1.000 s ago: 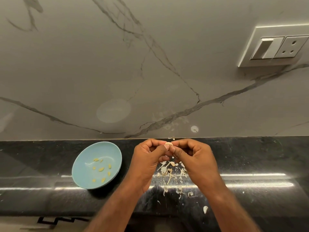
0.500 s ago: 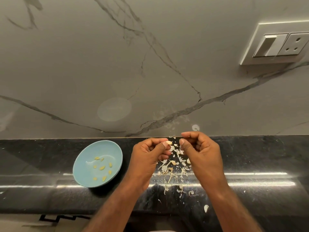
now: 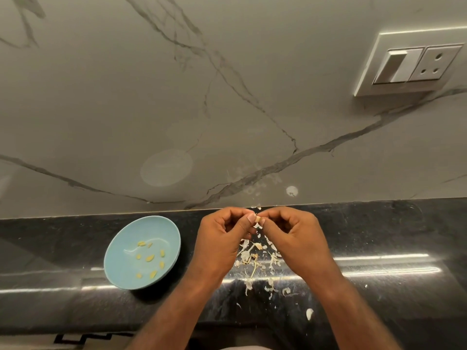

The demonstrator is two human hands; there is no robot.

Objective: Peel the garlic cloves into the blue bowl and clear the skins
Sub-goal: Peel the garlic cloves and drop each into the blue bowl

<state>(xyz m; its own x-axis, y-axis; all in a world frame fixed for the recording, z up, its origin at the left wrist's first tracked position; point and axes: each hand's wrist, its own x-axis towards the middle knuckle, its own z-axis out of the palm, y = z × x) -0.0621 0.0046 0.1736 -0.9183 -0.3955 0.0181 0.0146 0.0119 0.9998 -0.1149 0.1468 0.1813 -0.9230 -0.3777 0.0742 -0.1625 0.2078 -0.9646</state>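
My left hand and right hand both pinch one clove over the skins so peel misses the bowl beside them

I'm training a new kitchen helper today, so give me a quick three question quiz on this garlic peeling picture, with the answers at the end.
1. True or false: the blue bowl lies to the right of the right hand.
2. Where do the loose skins lie? A: in the bowl. B: on the black counter, beneath the hands. C: on a plate.
3. Fill the gap: the left hand and the right hand pinch one ____ between their fingertips.
Key: 1 false, it lies left of the left hand. 2 B. 3 garlic clove.
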